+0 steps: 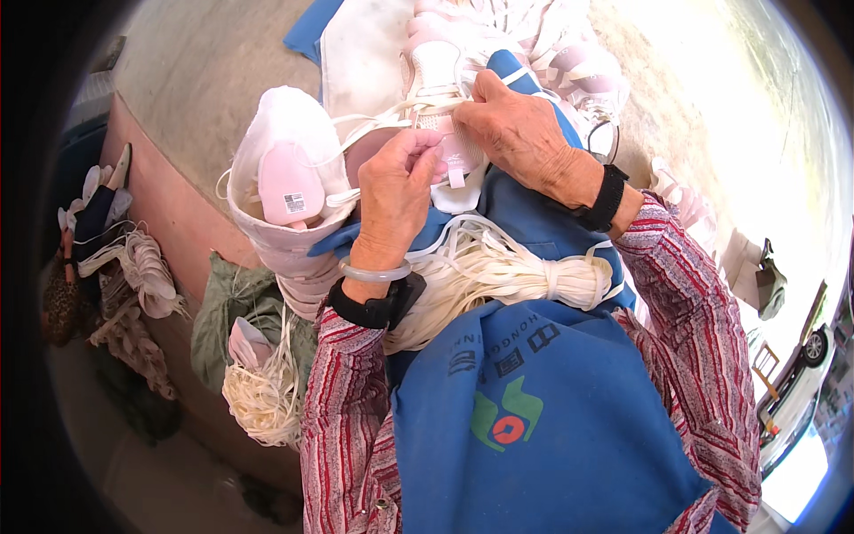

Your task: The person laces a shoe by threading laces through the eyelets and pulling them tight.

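Note:
A pale pink and white shoe upper (436, 76) lies ahead of me, its tongue (458, 151) turned toward me. White shoelace (378, 120) trails from it to the left. My right hand (525, 133) is closed over the upper's right side, its fingertips pinching the shoelace. Just left of the tongue, my left hand (396, 182) is closed, thumb and forefinger pressed together; whatever is between them is too small to make out. A thick bundle of white shoelaces (498, 276), tied near its right end, rests on my lap over the blue apron (534, 400).
Nested pale pink shoe uppers (289, 231) stand at my left. Below them are a green sack (227, 307) and a tangle of laces (262, 396). More uppers (583, 67) lie piled at the far side. A white car (801, 374) stands at far right.

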Available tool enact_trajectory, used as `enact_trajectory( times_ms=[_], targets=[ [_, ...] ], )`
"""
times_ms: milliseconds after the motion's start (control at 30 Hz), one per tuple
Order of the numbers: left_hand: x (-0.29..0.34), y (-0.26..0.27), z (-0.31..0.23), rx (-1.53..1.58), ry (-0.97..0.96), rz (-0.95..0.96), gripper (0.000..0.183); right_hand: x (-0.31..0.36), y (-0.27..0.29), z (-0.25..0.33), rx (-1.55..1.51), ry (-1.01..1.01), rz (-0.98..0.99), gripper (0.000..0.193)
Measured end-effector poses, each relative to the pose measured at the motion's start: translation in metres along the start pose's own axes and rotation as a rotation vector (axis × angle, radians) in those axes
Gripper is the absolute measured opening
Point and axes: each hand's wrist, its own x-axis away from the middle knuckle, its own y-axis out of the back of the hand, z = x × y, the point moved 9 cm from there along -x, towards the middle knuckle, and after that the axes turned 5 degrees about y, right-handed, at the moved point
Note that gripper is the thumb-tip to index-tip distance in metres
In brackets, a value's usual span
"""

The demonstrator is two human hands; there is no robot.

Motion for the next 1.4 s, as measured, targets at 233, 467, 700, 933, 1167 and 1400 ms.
enact_trajectory(
  times_ms=[233,467,700,933,1167,1400],
  targets=[
    [-0.001,0.001,-0.005,-0.054,-0.033,-0.012,0.016,0.014,0.028,0.024,-0.244,-0.015,-0.031,0.011],
    [0.010,0.015,-0.006,-0.130,-0.050,-0.058,0.014,0.053,0.032,0.072,-0.799,0.113,0.246,0.008],
    [0.007,0.019,-0.006,-0.107,-0.074,-0.150,0.015,0.055,0.022,0.086,-0.694,0.208,0.373,0.008],
    [0.000,0.020,-0.023,-0.414,-0.298,-0.215,0.012,0.037,0.019,0.044,-0.589,0.066,0.133,0.008],
    [-0.002,0.018,-0.029,-0.497,-0.354,-0.227,0.010,0.016,0.029,0.006,-0.427,-0.029,-0.152,0.014],
    [-0.009,0.016,-0.024,-0.459,-0.310,-0.198,0.008,0.008,0.011,-0.004,-0.425,-0.119,-0.097,0.012]
  ],
)
